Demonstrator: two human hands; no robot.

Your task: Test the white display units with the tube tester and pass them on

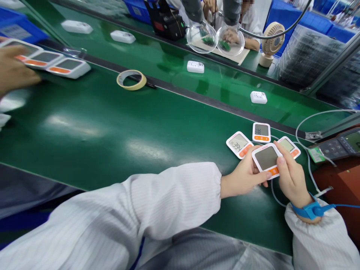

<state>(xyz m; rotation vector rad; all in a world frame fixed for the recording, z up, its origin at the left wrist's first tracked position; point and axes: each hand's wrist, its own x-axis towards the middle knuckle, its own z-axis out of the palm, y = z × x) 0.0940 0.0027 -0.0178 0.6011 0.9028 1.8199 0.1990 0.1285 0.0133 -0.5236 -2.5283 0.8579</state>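
Observation:
Both my hands hold one white device with a blank grey screen and orange buttons (pixel 266 157). My left hand (pixel 246 176) grips its left and lower edge, thumb by the orange buttons. My right hand (pixel 292 178), with a blue wrist strap (pixel 309 210), has its fingers at the right edge. Around it on the green table (pixel 168 138) lie a device reading 394 (pixel 238 144) to the left, another with a lit screen (pixel 261 132) behind, and a third (pixel 287 144) at the right, partly covered by my right hand.
A tape roll (pixel 131 80) lies near the belt (pixel 165 62), which carries several white units. Another person's hand (pixel 14 69) touches white devices (pixel 69 67) at the left. A meter (pixel 343 144), thin tubing and a brown box (pixel 340 187) stand at the right.

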